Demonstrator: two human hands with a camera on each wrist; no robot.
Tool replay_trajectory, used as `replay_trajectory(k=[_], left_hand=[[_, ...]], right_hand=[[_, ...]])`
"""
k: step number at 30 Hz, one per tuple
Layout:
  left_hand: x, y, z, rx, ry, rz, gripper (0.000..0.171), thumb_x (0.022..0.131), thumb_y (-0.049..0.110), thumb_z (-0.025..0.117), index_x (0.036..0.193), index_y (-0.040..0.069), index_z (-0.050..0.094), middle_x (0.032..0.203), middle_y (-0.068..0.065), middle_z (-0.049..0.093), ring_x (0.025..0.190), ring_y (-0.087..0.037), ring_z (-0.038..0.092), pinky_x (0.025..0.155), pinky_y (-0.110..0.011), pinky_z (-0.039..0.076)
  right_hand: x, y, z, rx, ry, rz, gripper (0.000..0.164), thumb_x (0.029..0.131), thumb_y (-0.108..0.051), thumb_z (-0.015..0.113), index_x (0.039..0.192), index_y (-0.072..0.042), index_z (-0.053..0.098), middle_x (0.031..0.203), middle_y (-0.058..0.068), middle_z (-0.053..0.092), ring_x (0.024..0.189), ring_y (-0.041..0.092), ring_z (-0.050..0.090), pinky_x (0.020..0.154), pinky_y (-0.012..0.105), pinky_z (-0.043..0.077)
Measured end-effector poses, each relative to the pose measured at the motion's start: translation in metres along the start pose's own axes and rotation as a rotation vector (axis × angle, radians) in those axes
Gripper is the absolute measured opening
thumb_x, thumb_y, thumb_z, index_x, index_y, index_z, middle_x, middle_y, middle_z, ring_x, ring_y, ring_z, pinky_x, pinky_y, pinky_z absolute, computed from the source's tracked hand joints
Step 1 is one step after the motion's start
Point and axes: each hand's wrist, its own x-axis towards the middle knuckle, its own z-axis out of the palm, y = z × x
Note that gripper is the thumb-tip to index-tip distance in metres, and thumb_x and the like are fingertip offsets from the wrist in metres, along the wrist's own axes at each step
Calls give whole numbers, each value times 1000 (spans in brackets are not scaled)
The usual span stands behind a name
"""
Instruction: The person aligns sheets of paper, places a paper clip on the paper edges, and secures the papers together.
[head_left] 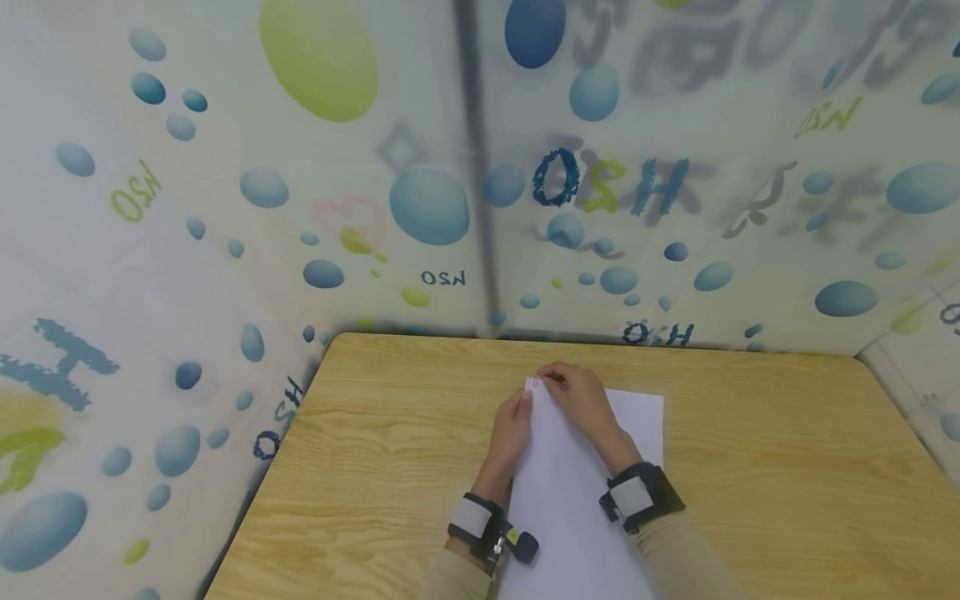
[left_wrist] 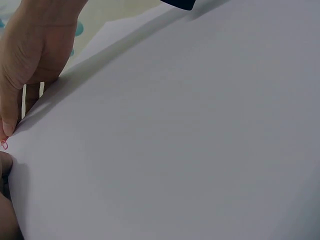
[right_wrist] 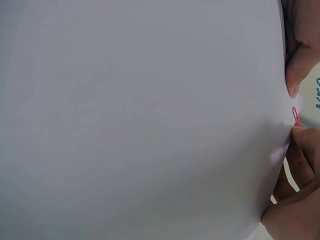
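White paper [head_left: 577, 517] is held up off the tabletop near its far left corner. On that corner sits a small red paper clip [head_left: 536, 382], also visible in the right wrist view as a thin pink-red loop [right_wrist: 295, 115]. My left hand [head_left: 512, 429] pinches the left edge of the paper just below the clip. At the top edge, my right hand [head_left: 583, 402] pinches the clip's end between thumb and fingers. Both wrist views are mostly filled by the paper. Whether it is one sheet or several, I cannot tell.
The wooden table [head_left: 375, 467] extends to both sides of the paper. Behind it hangs a pale wall covering [head_left: 360, 167] printed with blue and green ovals and letters. Each wrist wears a dark strap [head_left: 643, 497] with a small camera.
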Motion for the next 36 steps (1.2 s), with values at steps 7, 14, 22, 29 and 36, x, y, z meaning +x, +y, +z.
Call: replay_trajectory(k=[7, 14, 22, 29, 36], left_hand=[[-1, 1, 0, -2, 11, 5, 35, 106, 34, 38, 110, 11, 65, 82, -1, 55, 73, -14, 54, 66, -31, 44], [-2, 2, 0, -14, 0, -12, 35, 106, 36, 38, 113, 14, 64, 86, 0, 57, 77, -15, 55, 69, -31, 43], [-1, 2, 0, 13, 3, -6, 35, 106, 36, 38, 111, 12, 63, 85, 0, 55, 78, -14, 54, 69, -31, 42], [-1, 2, -1, 0, -1, -7, 35, 106, 36, 37, 109, 12, 63, 85, 0, 55, 77, -14, 53, 68, -31, 42], [-2, 3, -2, 3, 6, -13, 34, 106, 35, 38, 106, 13, 62, 83, 0, 53, 75, -14, 52, 67, -31, 41]], right_hand=[[0, 0, 0, -13, 8, -1, 14, 93, -8, 66, 104, -10, 73, 103, 6, 71, 103, 25, 65, 88, 42, 49], [-1, 1, 0, -9, 8, -11, 13, 93, -7, 66, 103, -9, 74, 102, 6, 71, 103, 25, 65, 89, 42, 49], [-2, -1, -1, -6, 8, -23, 13, 92, -7, 66, 101, -11, 74, 101, 5, 71, 101, 25, 65, 88, 42, 49], [-2, -2, -2, -5, 7, -26, 14, 92, -7, 66, 102, -11, 75, 101, 5, 71, 101, 25, 65, 88, 42, 49], [-3, -4, -2, -14, -1, -36, 15, 92, -5, 66, 102, -10, 75, 102, 6, 71, 103, 27, 65, 89, 43, 49]])
